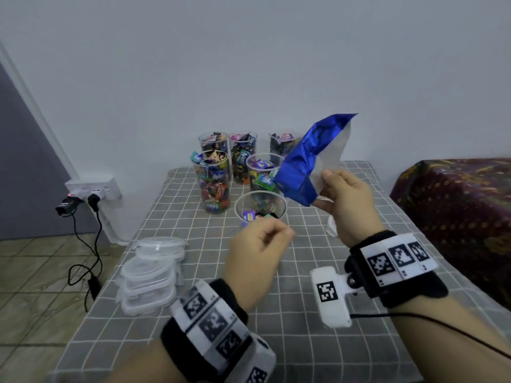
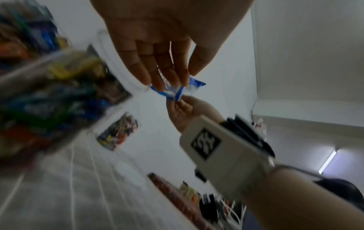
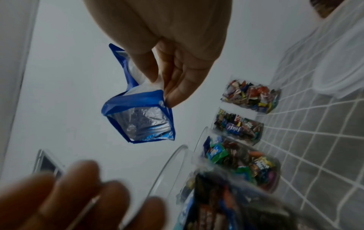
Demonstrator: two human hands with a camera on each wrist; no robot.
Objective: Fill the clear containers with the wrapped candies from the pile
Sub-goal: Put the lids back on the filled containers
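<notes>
My right hand (image 1: 326, 183) pinches a blue foil bag (image 1: 301, 161) by one edge and holds it in the air over the containers. In the right wrist view the bag (image 3: 138, 121) gapes towards the camera, its silver inside showing no candy. A partly filled clear container (image 1: 260, 205) stands on the table just beyond my left hand (image 1: 276, 230). That hand hovers in front of the container with its fingers (image 2: 157, 70) relaxed and nothing in them. Several full containers (image 1: 214, 183) of wrapped candies stand behind.
A stack of clear lids (image 1: 152, 272) lies at the table's left edge. The grey checked tablecloth (image 1: 290, 341) covers the table. A wall socket with plugs and cables (image 1: 91, 194) sits at the left, and patterned furniture (image 1: 456, 205) at the right.
</notes>
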